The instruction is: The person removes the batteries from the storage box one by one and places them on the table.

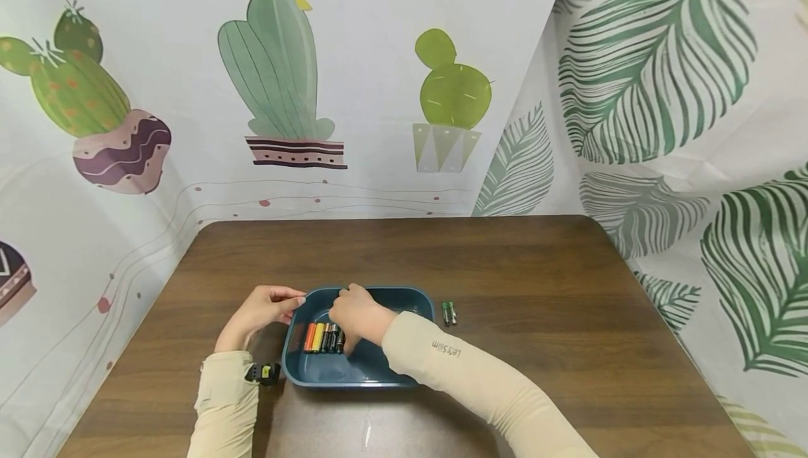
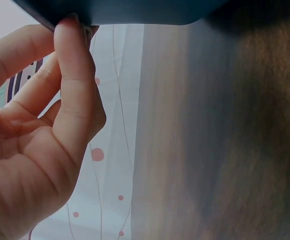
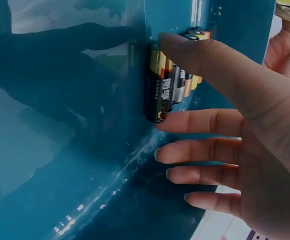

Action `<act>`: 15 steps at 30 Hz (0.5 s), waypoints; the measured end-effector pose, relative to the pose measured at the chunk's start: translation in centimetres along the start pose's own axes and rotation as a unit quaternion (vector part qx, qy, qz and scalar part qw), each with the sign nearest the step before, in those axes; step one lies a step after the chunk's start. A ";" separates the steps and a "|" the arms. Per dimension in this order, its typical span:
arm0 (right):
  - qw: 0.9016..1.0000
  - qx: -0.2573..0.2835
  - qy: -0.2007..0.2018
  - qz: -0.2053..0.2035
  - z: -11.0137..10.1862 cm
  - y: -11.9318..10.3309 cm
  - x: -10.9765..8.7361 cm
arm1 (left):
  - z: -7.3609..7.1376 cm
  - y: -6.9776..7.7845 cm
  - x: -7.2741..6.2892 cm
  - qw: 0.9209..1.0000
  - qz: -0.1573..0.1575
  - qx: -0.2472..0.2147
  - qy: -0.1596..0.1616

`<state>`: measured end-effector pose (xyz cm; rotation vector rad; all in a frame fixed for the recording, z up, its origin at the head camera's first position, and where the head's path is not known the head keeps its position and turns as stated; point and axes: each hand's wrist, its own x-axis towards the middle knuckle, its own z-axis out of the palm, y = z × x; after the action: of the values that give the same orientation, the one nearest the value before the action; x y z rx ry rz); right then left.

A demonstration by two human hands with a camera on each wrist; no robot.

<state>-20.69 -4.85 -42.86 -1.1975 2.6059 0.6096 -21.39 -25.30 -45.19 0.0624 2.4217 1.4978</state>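
A dark blue rectangular basin (image 1: 379, 372) stands on the table. My left hand (image 1: 265, 309) pinches its left rim near the far corner, thumb outside, as the left wrist view shows. Inside the basin several batteries stand side by side in a row: an orange one (image 1: 309, 338), a yellow one (image 1: 318, 338) and dark ones. My right hand (image 1: 358, 312) reaches in at the row's right end. There it pinches a black and gold battery (image 3: 157, 95) by its two ends, between thumb and index finger. The other three fingers extend below, apart from the batteries.
Two green and silver batteries (image 1: 449, 313) lie side by side on the wooden table (image 1: 536, 283), just right of the basin. A dark band with a yellow-green device (image 1: 266, 372) is on the left wrist. Behind the table hangs a cloth printed with cacti and leaves (image 1: 379, 93).
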 end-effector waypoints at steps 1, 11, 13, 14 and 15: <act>1.000 -0.002 -0.005 0.000 0.0 0.0 0.0 | 0.0 0.0 0.0 1.000 0.000 0.000 0.000; 1.000 -0.026 -0.018 -0.002 0.6 -0.2 0.5 | -0.1 0.0 0.0 1.000 0.001 -0.003 -0.003; 0.999 -0.028 -0.020 -0.001 0.6 -0.2 0.5 | -0.1 0.0 0.0 1.000 0.003 -0.006 -0.003; 0.999 -0.028 -0.020 -0.001 0.6 -0.2 0.5 | -0.1 0.0 0.0 1.000 0.003 -0.007 -0.003; 0.999 -0.028 -0.019 -0.002 0.6 -0.2 0.5 | -0.1 -0.1 0.0 1.000 0.005 -0.008 -0.003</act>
<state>-20.83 -5.03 -43.62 -1.1951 2.5712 0.7020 -21.40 -25.39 -45.20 0.0765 2.4080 1.5176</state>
